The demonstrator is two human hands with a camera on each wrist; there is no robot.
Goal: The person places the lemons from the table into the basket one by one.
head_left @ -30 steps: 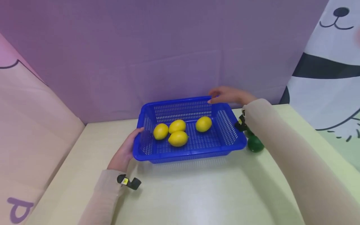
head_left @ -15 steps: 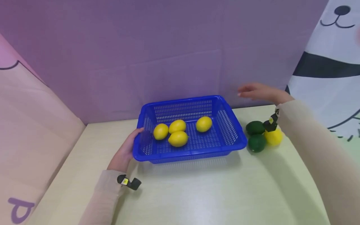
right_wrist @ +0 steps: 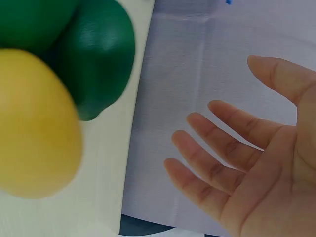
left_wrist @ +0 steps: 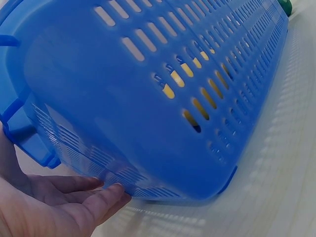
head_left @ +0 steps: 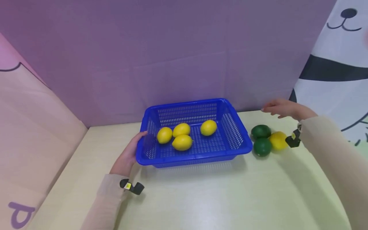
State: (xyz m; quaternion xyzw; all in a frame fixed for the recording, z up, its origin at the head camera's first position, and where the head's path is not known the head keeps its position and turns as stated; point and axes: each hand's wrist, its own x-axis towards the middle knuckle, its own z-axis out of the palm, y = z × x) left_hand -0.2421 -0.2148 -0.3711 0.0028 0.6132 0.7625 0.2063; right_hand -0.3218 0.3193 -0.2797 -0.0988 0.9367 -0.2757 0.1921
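Note:
A blue plastic basket (head_left: 198,156) with slotted walls holds several yellow lemons (head_left: 182,142) on its floor. At its left end my left hand (head_left: 127,156) grips it, one digit over the rim. The left wrist view shows fingers (left_wrist: 106,200) of that hand against the outer wall, below the rim. My right hand (head_left: 283,108) hovers at the far right, holding nothing, its fingers spread and slightly bent in the right wrist view. Nearest to it on the table are two dark green fruits (head_left: 262,147) and another yellow fruit (head_left: 278,141), touching one another.
The pale table (head_left: 187,198) ends at the back against a purple cloth (head_left: 178,64). A printed panel (head_left: 339,99) stands on the right and a pinkish one (head_left: 34,127) on the left. The loose fruits lie just right of the basket.
My right hand has moved right from above the basket's back right corner, past the loose fruits, then dropped a little. The green and yellow fruits have come into view. The left hand stays put.

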